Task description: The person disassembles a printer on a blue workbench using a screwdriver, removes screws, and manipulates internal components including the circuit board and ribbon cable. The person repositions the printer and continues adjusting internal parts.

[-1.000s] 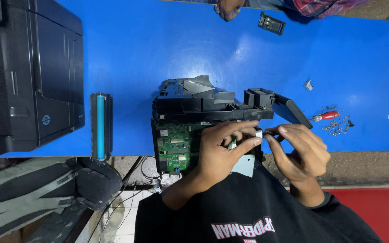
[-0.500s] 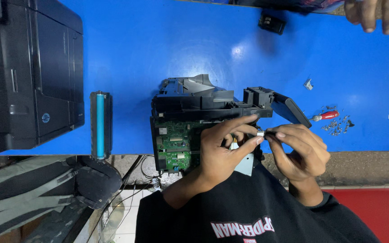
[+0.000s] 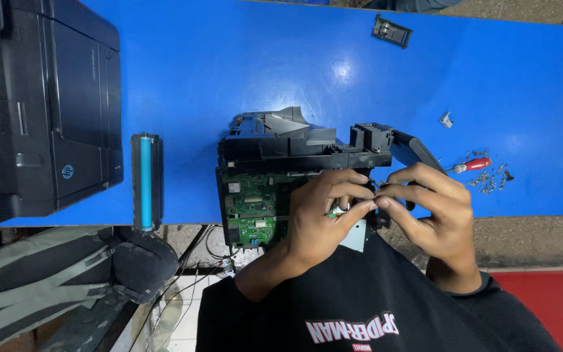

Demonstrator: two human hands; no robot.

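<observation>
Compared with the earlier views, the other person's hand at the upper edge is gone; the pinch at centre frame is unchanged, so the fine work is judged ongoing. The left hand (image 3: 324, 218) and right hand (image 3: 434, 215) are closed fingertip to fingertip on a small metallic part (image 3: 376, 189), too small to identify. It is held against the lower right of the opened black plastic printer chassis with exposed green circuit board (image 3: 255, 208). The contact point is hidden by fingers.
</observation>
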